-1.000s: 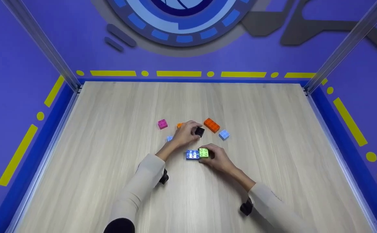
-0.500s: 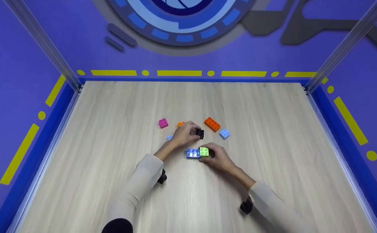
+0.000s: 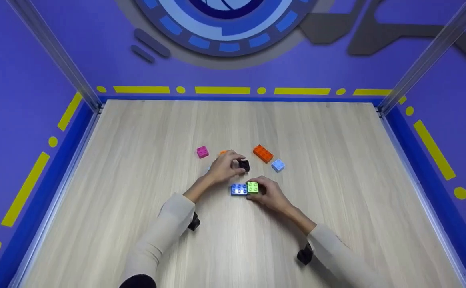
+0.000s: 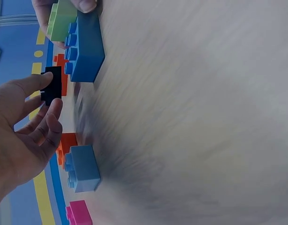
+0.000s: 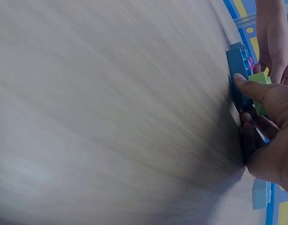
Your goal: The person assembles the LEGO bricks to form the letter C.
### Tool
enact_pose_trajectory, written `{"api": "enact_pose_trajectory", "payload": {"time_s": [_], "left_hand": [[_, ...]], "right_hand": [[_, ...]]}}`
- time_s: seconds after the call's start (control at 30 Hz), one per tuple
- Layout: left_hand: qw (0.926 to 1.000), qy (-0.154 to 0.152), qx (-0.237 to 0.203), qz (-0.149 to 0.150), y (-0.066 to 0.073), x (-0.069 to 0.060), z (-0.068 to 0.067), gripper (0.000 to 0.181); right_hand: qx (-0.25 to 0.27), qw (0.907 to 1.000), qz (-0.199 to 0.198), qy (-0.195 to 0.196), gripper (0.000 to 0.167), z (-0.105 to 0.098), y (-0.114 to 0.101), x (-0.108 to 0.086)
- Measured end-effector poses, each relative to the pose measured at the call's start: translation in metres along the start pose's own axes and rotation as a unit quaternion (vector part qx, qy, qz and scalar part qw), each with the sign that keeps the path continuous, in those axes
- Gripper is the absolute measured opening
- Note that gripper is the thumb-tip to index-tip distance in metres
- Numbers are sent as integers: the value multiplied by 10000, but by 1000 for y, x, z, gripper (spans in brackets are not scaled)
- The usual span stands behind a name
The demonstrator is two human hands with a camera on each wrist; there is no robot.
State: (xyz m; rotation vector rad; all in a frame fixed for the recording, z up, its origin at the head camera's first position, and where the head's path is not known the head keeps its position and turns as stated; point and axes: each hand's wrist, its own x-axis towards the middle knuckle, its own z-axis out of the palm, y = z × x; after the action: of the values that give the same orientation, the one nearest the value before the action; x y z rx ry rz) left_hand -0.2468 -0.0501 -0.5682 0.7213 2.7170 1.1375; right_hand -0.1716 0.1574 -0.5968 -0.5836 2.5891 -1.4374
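Note:
My left hand pinches a small black toy building brick between thumb and fingers. In the left wrist view that black brick is held up off the table. Nearer to me, my right hand grips a blue brick that stands on the table. A light green brick sits on the blue brick's right end. The right wrist view shows my thumb against the side of the blue brick, below the green brick.
Beyond the hands lie a pink brick, a long red-orange brick and a light blue brick. My left hand partly covers an orange brick. Another light blue brick shows in the left wrist view. Purple-blue panels wall the table.
My left hand has shifted slightly left with the black brick, which has turned a little. It now nearly hides the left light blue brick. My right hand and its bricks hold almost still.

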Motion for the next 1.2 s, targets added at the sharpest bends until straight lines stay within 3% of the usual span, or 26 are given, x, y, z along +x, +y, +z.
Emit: {"api": "enact_pose_trajectory", "payload": {"time_s": [0.6,0.87,1.2], "left_hand": [[9994,92,-180,284,-8,-29,-17,35],[9980,-20,-618,124,-8,-47,-26,34],[9960,-155,-878,82,-4,-62,-27,36]], "right_hand": [[37,9999,68,-67,41,-1,-1,-2],[33,10000,39,-60,41,1,-1,0],[57,10000,-5,-17,43,0,0,-2]]}}
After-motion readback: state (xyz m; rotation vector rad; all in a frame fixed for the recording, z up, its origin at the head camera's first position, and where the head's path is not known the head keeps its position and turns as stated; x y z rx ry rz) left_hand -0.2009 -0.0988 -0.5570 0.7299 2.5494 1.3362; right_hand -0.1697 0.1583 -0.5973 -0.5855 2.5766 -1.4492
